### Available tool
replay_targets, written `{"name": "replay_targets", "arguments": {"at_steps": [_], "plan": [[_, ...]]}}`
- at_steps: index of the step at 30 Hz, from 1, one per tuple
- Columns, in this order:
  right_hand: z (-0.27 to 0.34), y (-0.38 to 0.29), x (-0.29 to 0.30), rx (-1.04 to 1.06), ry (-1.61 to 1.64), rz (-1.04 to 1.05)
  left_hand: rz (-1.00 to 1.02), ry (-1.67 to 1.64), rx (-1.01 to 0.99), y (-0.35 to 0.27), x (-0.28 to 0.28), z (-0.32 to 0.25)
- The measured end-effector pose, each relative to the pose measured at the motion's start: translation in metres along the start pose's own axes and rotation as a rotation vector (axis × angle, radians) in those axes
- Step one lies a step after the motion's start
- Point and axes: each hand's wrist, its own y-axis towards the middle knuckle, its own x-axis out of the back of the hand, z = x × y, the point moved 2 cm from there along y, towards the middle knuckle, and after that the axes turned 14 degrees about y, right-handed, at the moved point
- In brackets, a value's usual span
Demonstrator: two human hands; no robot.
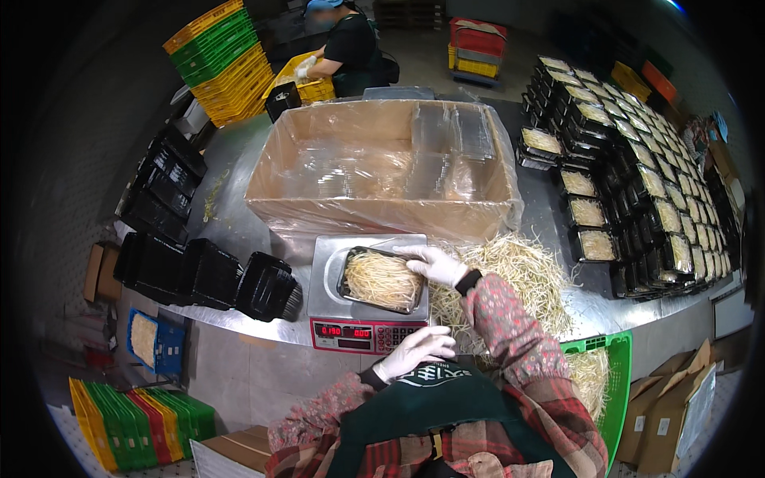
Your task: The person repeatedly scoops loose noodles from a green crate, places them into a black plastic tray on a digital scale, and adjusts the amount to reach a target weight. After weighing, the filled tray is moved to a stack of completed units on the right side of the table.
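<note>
A black plastic tray heaped with bean sprouts [382,279] rests a little askew on the steel pan of a digital scale [327,299] with a lit red display. My right hand [435,264], in a white glove, is at the tray's upper right edge, its fingertips over the rim; whether it grips is unclear. In front of my apron, just below the scale's keypad, my gloved left hand [417,352] has its fingers apart and holds nothing. Loose bean sprouts [520,281] lie heaped on the steel table right of the scale.
Behind the scale stands a plastic-lined cardboard box [382,216] of clear lids. Nested black trays [209,275] lie to the left. Filled trays [597,245] are stacked at right. A green crate [621,382] of sprouts stands below. Across the table, a co-worker [358,54] handles a yellow crate.
</note>
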Motion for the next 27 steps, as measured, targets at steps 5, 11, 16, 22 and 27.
{"name": "replay_targets", "arguments": {"at_steps": [5,11,16,22,27], "plan": [[0.059,0.013,0.007,-0.083,-0.495,-0.432,-0.798,1.093,-0.486,0.030,0.084,-0.087],[0.031,0.053,-0.019,-0.409,-0.634,-0.387,-0.811,1.708,0.338,0.078,0.223,-0.093],[0.038,0.058,-0.009,-0.399,-0.590,-0.218,-0.881,1.458,0.177,0.072,0.231,-0.062],[0.040,0.065,-0.009,-0.300,-0.809,-0.169,-0.884,1.413,0.097,0.069,0.228,-0.055],[0.045,0.065,-0.010,-0.376,-0.818,-0.143,-0.935,1.198,0.108,0.066,0.227,-0.039]]}}
